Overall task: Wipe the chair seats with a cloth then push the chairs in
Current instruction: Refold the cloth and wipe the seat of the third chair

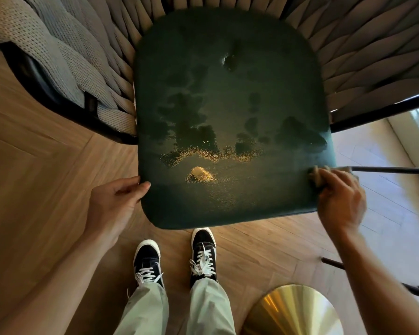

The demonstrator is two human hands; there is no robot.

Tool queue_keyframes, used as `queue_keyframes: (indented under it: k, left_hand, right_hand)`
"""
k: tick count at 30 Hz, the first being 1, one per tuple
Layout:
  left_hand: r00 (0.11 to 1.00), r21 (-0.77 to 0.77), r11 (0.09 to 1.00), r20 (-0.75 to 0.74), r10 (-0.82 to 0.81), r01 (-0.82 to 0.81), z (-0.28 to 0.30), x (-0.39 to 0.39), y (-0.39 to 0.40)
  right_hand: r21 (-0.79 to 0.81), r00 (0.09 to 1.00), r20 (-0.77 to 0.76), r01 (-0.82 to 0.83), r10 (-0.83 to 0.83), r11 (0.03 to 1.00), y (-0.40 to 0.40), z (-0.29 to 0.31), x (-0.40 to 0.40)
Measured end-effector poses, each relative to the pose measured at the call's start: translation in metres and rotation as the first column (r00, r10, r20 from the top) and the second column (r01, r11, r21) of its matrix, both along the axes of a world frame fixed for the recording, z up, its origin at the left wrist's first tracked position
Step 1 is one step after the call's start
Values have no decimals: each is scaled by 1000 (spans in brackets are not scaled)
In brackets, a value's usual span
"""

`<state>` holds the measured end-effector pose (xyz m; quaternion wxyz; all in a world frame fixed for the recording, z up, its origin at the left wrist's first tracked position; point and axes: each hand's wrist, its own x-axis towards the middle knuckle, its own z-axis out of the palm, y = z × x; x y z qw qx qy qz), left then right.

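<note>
From the head camera, the chair's woven back (363,52) runs off the top and both sides of the frame, and its legs are hidden under the dark green seat (230,122). The cloth (317,174) is mostly covered by the right hand (340,201); only a crumpled tan edge shows beyond the knuckles, and that hand is blurred. The right arm reaches in from the lower right, fingers curled over the cloth and pressing it on the seat's front right edge. The left hand (116,201) comes from the lower left, its fingers bent around the seat's front left corner, thumb tip lying on top. Wet patches glisten across the middle of the seat, well apart from the cloth. Two dark sneakers (203,252) stand on the wooden floor (34,177) just before the seat, and a brass disc (293,313) is cut off at the bottom.
</note>
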<state>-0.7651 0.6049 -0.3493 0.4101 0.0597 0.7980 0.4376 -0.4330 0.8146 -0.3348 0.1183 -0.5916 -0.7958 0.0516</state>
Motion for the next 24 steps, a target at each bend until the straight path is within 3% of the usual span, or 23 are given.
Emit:
queue_keyframes:
  k: [3,7,14,18,24]
  left_hand:
    - [999,-15,1000,-50,-6,5,-1,1,2]
    - [998,-25,1000,-65,8,-9,-4,3,2]
    - [997,-46,999,-70,-15,12,-3,4,3]
    - [997,-42,999,-76,-21,18,-2,3,2]
    - [989,-33,992,84,123,-120,12,3,9]
  right_hand:
    - [-23,991,-31,127,-128,992,18,-3,14]
    - [-49,990,-81,115,-118,992,15,-11,9]
    - [41,968,-187,-164,169,986,-37,-20,-57]
    - [-27,925,-236,-313,298,949,-87,-25,-114]
    - [-68,864,-333,-421,378,904,-164,-26,-208]
